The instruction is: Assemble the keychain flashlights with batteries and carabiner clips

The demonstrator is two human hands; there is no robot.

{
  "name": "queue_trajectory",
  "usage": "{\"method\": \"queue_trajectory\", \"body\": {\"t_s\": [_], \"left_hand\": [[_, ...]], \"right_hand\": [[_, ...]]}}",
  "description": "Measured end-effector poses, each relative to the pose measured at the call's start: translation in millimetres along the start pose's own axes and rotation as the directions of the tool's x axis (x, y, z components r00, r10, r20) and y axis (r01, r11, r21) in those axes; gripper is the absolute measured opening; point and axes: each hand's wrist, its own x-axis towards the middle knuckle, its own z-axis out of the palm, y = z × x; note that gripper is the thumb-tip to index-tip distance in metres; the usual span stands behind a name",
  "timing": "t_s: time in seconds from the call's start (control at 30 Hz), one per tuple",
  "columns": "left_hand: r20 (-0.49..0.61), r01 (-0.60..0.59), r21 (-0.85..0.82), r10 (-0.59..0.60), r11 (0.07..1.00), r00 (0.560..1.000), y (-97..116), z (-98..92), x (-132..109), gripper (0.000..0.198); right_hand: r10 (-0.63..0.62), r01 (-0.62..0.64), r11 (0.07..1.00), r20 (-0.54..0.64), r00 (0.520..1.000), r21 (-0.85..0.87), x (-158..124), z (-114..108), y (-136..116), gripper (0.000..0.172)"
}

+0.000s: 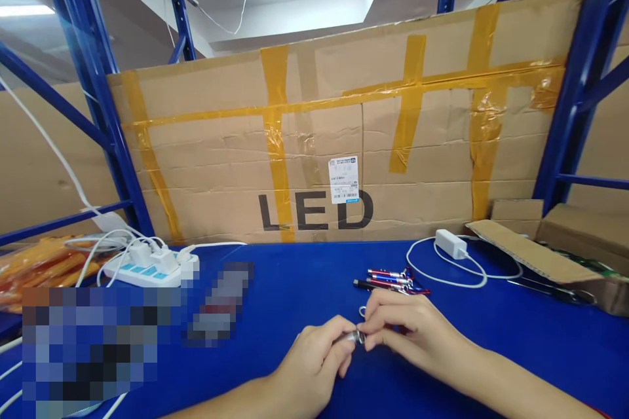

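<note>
My left hand (319,363) is closed around a small silver metal tube (352,336), most of it hidden by the fingers. At the tube's right end, my right hand (410,324) pinches a small metal ring (362,338) between thumb and fingertips. A further loop of shiny metal (362,311) shows just above those fingertips. Beyond my right hand lies a small group of slim metal tubes (390,280) in red, blue and black, with metal clips at their right ends.
A white charger (451,244) with a looped cable lies at the back right, near scissors (565,289) and an open cardboard box (584,236). A power strip (147,268) with plugs stands left, beside orange plastic-wrapped goods (39,268). A taped cardboard panel (221,177) closes off the back.
</note>
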Motion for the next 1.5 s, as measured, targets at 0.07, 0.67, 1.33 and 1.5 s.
{"method": "queue_trajectory", "body": {"t_s": [0.07,0.67,1.33,1.5], "left_hand": [[0.038,-0.029,-0.015,0.029,0.999,0.999,-2,0.2,-2,0.021],[-0.015,-0.173,0.158,0.177,0.972,0.984,0,6.1,-16,0.018],[-0.24,-0.275,0.346,0.368,0.897,0.899,-10,10.0,-12,0.018],[-0.24,-0.243,0.335,0.332,0.91,0.912,-9,9.0,-10,0.016]], "right_hand": [[0.072,-0.073,0.994,0.013,0.997,0.079,-4,4,1,0.02],[0.261,-0.272,0.922,0.077,0.962,0.276,-11,15,-11,0.026],[0.616,-0.62,0.569,0.219,0.757,0.54,-6,25,-15,0.037],[0.629,-0.625,0.553,0.216,0.747,0.552,-5,24,-15,0.037]]}}
